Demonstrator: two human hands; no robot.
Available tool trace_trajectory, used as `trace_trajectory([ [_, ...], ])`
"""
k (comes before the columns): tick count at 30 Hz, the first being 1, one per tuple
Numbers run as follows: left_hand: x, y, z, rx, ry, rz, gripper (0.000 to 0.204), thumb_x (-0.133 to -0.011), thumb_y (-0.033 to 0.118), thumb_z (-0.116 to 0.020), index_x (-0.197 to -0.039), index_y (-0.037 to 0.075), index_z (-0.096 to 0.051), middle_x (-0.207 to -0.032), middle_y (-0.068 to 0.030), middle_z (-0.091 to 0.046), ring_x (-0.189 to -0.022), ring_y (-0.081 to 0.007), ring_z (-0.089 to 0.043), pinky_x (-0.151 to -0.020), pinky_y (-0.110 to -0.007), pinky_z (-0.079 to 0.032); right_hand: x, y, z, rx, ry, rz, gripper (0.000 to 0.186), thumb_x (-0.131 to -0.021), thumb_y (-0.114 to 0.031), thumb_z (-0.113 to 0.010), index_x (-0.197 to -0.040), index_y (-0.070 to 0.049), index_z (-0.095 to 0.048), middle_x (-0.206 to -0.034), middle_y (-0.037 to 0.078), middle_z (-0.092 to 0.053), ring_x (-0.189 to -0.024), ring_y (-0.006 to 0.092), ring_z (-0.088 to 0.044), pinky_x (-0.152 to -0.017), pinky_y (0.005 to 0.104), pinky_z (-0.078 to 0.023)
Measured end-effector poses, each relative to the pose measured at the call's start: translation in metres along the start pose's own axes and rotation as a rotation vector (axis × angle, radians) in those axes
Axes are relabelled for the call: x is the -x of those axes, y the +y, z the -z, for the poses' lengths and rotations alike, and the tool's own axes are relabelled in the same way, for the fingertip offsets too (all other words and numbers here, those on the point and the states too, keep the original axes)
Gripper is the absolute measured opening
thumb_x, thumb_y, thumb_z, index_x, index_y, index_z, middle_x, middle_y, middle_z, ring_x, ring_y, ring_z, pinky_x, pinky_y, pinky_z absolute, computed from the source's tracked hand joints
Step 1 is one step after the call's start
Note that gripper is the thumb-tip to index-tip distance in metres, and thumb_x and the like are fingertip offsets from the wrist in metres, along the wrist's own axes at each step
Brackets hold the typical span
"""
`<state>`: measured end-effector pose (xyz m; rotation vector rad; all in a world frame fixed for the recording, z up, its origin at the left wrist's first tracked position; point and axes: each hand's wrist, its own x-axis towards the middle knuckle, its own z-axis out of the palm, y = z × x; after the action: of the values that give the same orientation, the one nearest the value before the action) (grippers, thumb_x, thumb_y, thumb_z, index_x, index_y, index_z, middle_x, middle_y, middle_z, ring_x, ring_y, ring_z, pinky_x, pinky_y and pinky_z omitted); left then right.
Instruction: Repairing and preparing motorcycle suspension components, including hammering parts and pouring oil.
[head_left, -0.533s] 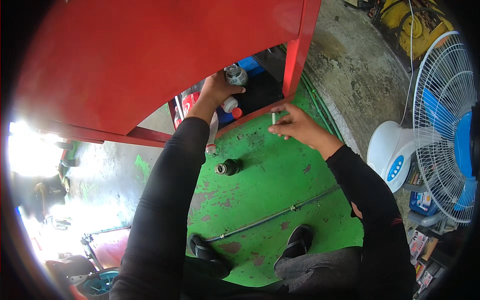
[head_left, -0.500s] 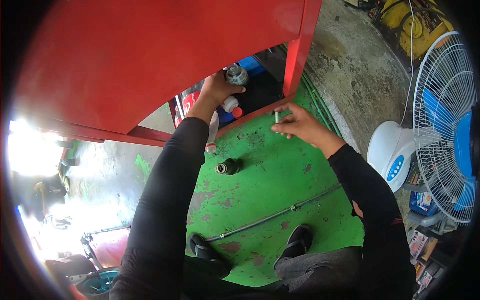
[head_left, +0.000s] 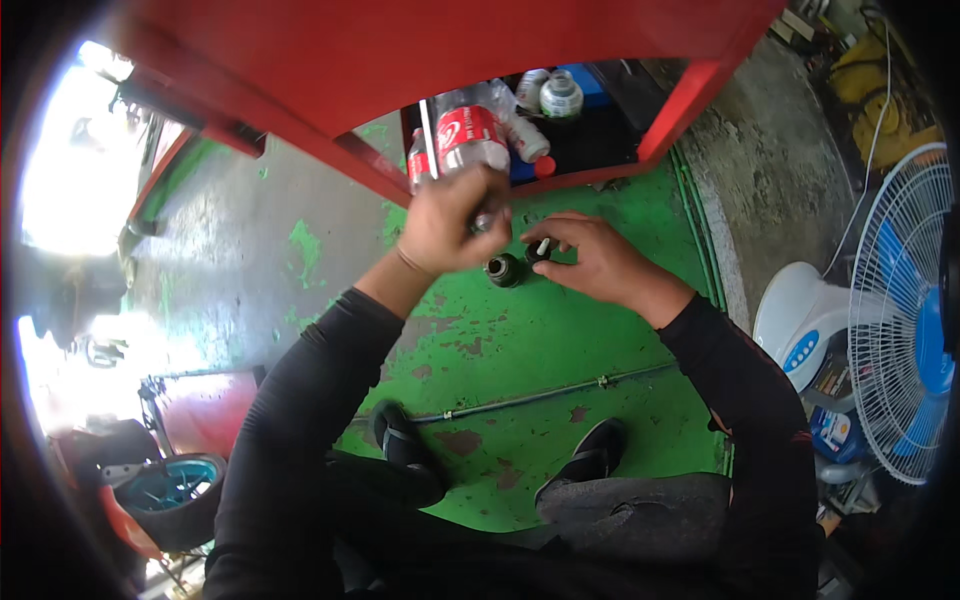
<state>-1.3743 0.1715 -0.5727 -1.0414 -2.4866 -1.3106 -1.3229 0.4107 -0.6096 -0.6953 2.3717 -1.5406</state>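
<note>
Fingers (head_left: 470,205) of left hand (head_left: 445,225) now curled tight around the lower end of a clear plastic bottle (head_left: 468,135) with red label, gripping it. Half a second back: same hand reaching up into the shelf among the containers, nothing in it. So bottle now lifted off the shelf and pulled toward the body.

Right hand (head_left: 590,260) lower than before, down near the green floor (head_left: 560,340). Thumb and forefinger pinching a small pale stub (head_left: 543,246), likely the same white piece held earlier. Other fingers loosely curled.

Small dark round part (head_left: 503,269) on the floor just beside the right fingertips, between both hands. Touching or not: cannot tell. Second dark piece under the stub, partly hidden.

Read: both hands converging over the dark part; bottle and stub brought to it.

Further out: thin metal rod (head_left: 540,397) across the floor, black shoes (head_left: 590,455) below it. Red cabinet (head_left: 450,60) overhead, white jars (head_left: 560,95) on its shelf. White-and-blue fan (head_left: 900,320) at right.
</note>
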Motion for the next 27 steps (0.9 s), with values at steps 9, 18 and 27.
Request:
trace_trajectory([
  [9,0.136,-0.031,-0.021,-0.081,-0.314,0.325,0.027,-0.074,0.023,-0.077,-0.08,0.007,-0.057,-0.07,-0.0093,-0.058,-0.063,-0.0312,-0.06,-0.061,-0.044,-0.049,-0.037,-0.016,-0.043,0.359,-0.108,0.2,0.029,-0.081,-0.008,-0.074,-0.108,-0.003,-0.068,-0.109,0.012,-0.066,-0.109,0.0327,-0.062,-0.096,0.043,-0.051],
  [18,0.14,-0.043,-0.077,0.103,0.186,0.378,0.061,-0.07,0.028,-0.09,-0.121,0.006,-0.066,-0.118,-0.0116,-0.064,-0.111,-0.0352,-0.061,-0.097,-0.045,-0.049,-0.049,-0.045,-0.045,0.581,-0.239,0.184,0.026,-0.081,-0.006,-0.074,-0.106,-0.002,-0.066,-0.108,0.013,-0.064,-0.111,0.0354,-0.061,-0.096,0.0451,-0.051],
  [27,0.14,-0.048,-0.085,0.241,0.291,0.468,0.044,-0.073,0.023,-0.09,-0.11,0.005,-0.073,-0.113,-0.012,-0.071,-0.111,-0.0324,-0.063,-0.099,-0.042,-0.05,-0.055,-0.059,-0.058,0.708,-0.328,0.125,0.025,-0.081,-0.003,-0.073,-0.104,-0.003,-0.064,-0.107,0.013,-0.061,-0.107,0.0359,-0.062,-0.09,0.0464,-0.053],
])
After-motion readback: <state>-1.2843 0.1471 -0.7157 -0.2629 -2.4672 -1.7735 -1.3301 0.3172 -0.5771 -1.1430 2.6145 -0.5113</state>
